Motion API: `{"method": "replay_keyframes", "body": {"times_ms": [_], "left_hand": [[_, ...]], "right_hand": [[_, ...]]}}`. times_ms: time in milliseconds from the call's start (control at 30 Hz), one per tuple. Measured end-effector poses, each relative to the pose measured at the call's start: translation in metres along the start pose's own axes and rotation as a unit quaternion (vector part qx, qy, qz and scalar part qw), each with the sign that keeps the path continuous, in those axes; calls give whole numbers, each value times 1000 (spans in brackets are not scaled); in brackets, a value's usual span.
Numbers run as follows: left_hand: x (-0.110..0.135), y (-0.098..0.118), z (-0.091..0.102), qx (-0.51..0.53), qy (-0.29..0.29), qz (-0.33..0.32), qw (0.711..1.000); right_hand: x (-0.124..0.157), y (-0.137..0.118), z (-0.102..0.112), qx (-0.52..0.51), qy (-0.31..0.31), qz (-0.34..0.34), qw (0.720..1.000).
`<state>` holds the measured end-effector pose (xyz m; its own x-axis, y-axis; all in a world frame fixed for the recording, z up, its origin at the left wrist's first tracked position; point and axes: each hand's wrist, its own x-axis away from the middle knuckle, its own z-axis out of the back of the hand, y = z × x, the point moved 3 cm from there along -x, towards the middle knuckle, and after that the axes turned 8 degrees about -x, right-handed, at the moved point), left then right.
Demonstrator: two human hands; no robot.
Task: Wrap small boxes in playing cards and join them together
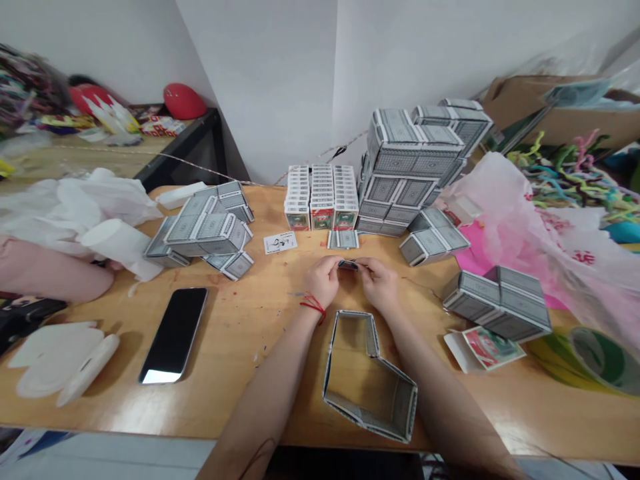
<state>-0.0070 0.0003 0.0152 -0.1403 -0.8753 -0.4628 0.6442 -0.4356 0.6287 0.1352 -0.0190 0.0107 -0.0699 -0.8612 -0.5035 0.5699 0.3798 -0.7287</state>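
Over the middle of the wooden table [240,347], my left hand [324,280] and my right hand [379,283] meet, fingers closed. Together they pinch a small deck of playing cards [347,265] between the fingertips. A red string circles my left wrist. Just in front of my forearms lies an open, empty patterned cardboard sleeve [367,377], bent into two joined frames. Beyond my hands stand three rows of packed card decks [321,197], with one loose deck [343,239] and a single card [280,242] lying before them.
Grey patterned cartons are stacked at the back right [415,167], and more lie left [205,230] and right [500,303]. A black phone [174,333] lies left of my arms. White foam pieces [60,360], a pink plastic bag [530,227] and a flattened card box [487,347] surround the work area.
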Motion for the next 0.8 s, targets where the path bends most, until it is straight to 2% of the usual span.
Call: {"method": "replay_keyframes", "body": {"times_ms": [267, 567, 800], "left_hand": [[3, 1, 2, -30, -45, -27, 998], [2, 0, 1, -17, -46, -47, 998], [2, 1, 2, -10, -38, -50, 998]], "right_hand": [[1, 6, 1, 3, 19, -27, 999], [0, 6, 3, 16, 32, -36, 999], [0, 6, 3, 12, 21, -35, 999]]}}
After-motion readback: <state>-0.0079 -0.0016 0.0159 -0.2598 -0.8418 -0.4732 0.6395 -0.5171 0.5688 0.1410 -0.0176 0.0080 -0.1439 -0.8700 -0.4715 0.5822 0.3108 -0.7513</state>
